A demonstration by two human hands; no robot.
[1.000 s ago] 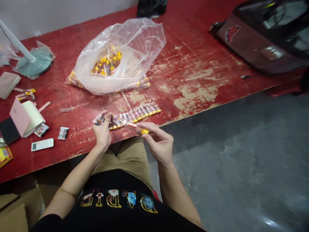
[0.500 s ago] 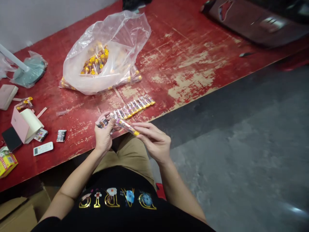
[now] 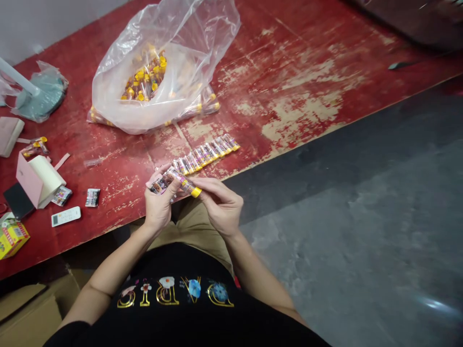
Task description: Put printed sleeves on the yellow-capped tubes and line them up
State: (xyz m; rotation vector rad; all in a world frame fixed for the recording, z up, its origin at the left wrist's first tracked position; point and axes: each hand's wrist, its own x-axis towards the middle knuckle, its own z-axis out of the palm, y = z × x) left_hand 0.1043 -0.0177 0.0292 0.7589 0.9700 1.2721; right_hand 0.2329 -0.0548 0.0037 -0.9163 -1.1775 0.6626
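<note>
From where I watch, I have the left hand (image 3: 158,205) closed around dark printed packets (image 3: 156,184), its thumb pressing against a clear yellow-capped tube (image 3: 184,181). The right hand (image 3: 223,205) pinches that tube narrowly near its yellow cap, so both my grips meet on it. The tube is tilted, cap toward the right hand, above the near edge of the red table (image 3: 296,106).

Just beyond the fingers, a slanting row of tubes (image 3: 208,155) lies side by side on the worn tabletop, yellow ends toward the near edge. Farther back I see the large clear plastic bag (image 3: 191,77), its mouth open on a heap of yellow-capped tubes (image 3: 144,84).

Out to the left, a small packet (image 3: 92,197) lies near a white remote (image 3: 65,217). Past them stands an open pink notebook (image 3: 30,182), with another packet (image 3: 61,196) against it and a black flat item (image 3: 19,200) beside it. A yellow box (image 3: 13,238) sits at the far left, near the table's front edge.
</note>
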